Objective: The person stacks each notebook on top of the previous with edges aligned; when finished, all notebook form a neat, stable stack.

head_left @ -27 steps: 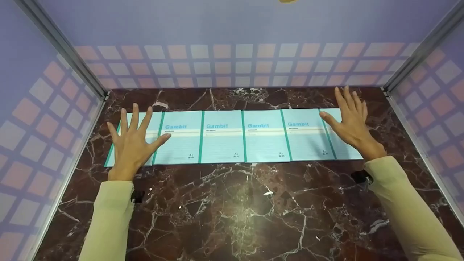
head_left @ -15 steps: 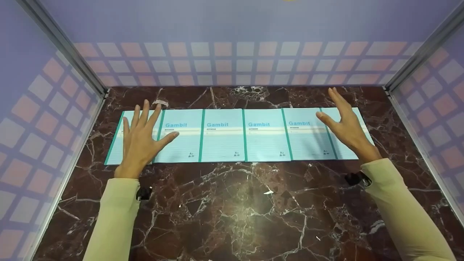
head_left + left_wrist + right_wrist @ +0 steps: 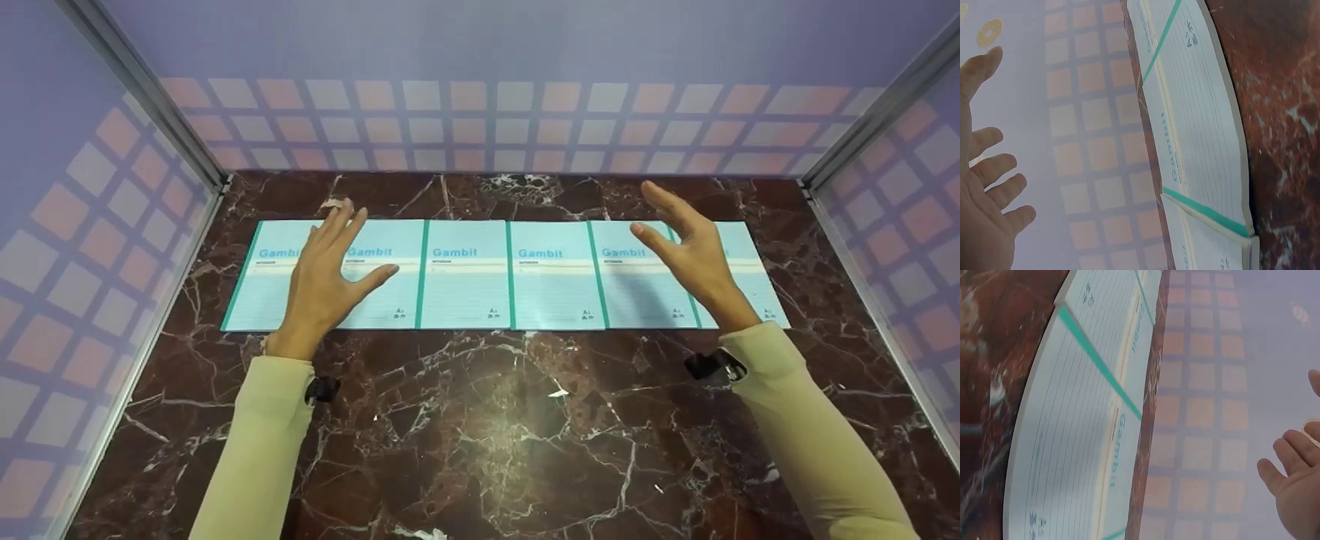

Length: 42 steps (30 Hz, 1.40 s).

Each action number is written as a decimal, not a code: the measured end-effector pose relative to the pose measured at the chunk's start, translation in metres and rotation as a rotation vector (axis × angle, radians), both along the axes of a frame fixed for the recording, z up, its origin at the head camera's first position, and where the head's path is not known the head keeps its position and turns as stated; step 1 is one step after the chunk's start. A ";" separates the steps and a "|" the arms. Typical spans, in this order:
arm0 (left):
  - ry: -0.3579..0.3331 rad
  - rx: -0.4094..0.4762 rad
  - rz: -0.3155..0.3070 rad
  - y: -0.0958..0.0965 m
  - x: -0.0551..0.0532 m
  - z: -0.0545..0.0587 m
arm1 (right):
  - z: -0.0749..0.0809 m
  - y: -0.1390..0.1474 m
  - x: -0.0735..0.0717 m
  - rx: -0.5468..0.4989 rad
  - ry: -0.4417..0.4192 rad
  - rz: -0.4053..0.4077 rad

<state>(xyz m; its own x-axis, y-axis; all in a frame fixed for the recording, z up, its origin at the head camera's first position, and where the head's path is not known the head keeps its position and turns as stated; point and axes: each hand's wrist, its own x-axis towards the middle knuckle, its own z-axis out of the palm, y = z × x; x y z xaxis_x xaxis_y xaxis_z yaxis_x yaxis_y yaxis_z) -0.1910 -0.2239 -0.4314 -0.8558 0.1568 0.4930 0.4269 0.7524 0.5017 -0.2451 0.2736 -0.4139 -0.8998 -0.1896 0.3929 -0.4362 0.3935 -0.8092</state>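
In a side-by-side row on the table (image 3: 495, 435): six flat rectangular paper notebooks (image 3: 465, 296), pale blue covers, ruled lines, green spine strips (image 3: 422, 274). Left hand (image 3: 321, 277) hovers over leftmost two, grip apart, thumb out wide; right hand (image 3: 696, 259) over rightmost two, grip apart too. Table glossy, dark reddish-brown, white-veined. Lilac walls (image 3: 480, 37), pink-and-white squares (image 3: 514, 130), grey corner posts (image 3: 146, 90).
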 end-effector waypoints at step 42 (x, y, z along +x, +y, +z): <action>-0.053 0.047 -0.161 0.047 -0.017 -0.028 | -0.033 -0.112 0.003 0.024 -0.077 0.231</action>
<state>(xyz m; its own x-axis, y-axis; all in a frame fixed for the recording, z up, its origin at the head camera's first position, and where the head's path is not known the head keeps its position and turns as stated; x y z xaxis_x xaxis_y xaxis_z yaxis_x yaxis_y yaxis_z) -0.2082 -0.1772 -0.4592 -0.8465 0.2717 0.4578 0.5119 0.6513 0.5602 -0.2419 0.1615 -0.4465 -0.8587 -0.4019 0.3181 -0.4544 0.3099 -0.8351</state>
